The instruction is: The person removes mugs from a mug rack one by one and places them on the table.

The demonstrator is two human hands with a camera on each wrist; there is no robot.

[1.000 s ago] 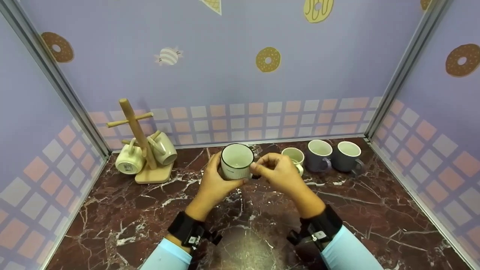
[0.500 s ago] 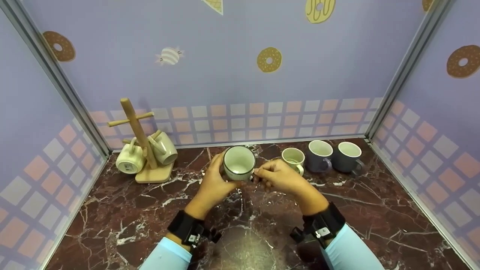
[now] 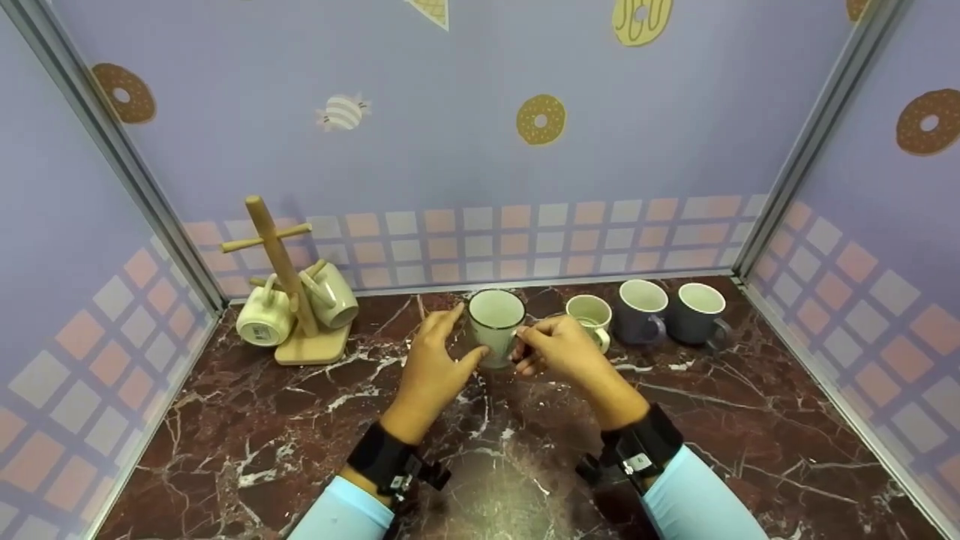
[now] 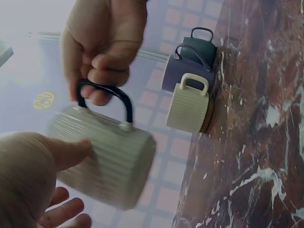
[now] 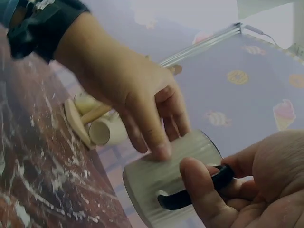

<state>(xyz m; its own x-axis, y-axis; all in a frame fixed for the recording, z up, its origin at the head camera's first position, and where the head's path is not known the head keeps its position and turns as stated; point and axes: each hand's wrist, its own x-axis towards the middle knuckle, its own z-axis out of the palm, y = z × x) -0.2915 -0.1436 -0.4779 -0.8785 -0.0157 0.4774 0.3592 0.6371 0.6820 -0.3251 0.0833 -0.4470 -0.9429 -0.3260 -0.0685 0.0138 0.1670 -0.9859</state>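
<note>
Head view: A mug is held above the tabletop, near the middle, its mouth up and leaning toward the camera, its long axis close to upright. The right hand clamps it at its right side, thumb and fingers pinched together. The left hand stands at the other side, fingers straight and well apart from the thumb, whose tip meets the near wall of the mug. The black-rimmed mouth shows a bare, pale inside. To the right, a pale mug, a purple mug and a dark mug stand upright in a row, mouths up, pale interiors in sight. To the left, a wooden rack carries two tilted mugs on its lower pegs: a left rack mug, its labeled base facing outward, and a right rack mug.

Left wrist view: The mug lies across the frame, base toward the tabletop side, its black handle turned to the right hand, which grips it. The left thumb crosses the ribbed wall; the other fingers hang lower, apart from the thumb.

Right wrist view: Right thumb and fingers squeeze the handle. The mug slants, base toward the tabletop with a gap between, rim away from it; the left thumb's tip touches the wall.
</note>
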